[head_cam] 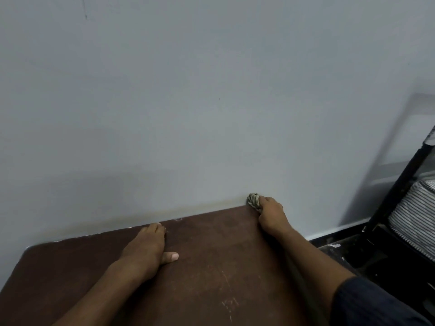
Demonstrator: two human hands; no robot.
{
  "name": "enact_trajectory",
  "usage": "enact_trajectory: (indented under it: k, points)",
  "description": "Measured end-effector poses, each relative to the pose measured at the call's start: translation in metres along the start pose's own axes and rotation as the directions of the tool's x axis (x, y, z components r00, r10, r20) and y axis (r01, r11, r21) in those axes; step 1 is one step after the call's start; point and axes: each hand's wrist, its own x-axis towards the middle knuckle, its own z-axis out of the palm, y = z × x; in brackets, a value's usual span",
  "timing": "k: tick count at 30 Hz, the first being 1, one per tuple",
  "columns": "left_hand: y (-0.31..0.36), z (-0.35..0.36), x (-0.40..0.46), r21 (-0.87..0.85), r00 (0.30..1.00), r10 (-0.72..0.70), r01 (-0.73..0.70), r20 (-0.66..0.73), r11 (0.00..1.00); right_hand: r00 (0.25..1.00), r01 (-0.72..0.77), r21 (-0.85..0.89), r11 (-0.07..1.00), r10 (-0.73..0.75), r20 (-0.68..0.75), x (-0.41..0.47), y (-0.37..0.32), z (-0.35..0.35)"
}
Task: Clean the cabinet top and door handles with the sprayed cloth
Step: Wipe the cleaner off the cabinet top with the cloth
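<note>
At the far right corner of the cabinet top (211, 267), the right hand (270, 215) clenches the bunched cloth (253, 200) against the wall (211, 102) (to reach corner dust, probably); the left hand (147, 245) lies flat, fingers released, for support.

No writing, label, brand, number or sign can be read anywhere in this view.
</note>
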Motion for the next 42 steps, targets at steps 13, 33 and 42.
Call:
enact_trajectory:
  k: [13,33,42]
  points:
    - [-0.008,-0.008,-0.038,0.281,0.986,-0.025,0.071,-0.166,0.957,0.893,0.383,0.203,0.901,-0.418,0.168,-0.089,-0.23,0.104]
    - [-0.017,-0.012,-0.052,0.092,0.999,0.027,-0.023,-0.043,0.995,0.999,0.032,0.046,0.998,-0.033,0.033,-0.031,-0.009,-0.019]
    - [-0.097,-0.03,-0.125,-0.086,0.899,-0.155,0.131,-0.41,0.988,0.925,0.326,0.107,0.939,-0.341,0.17,-0.068,-0.181,0.07]
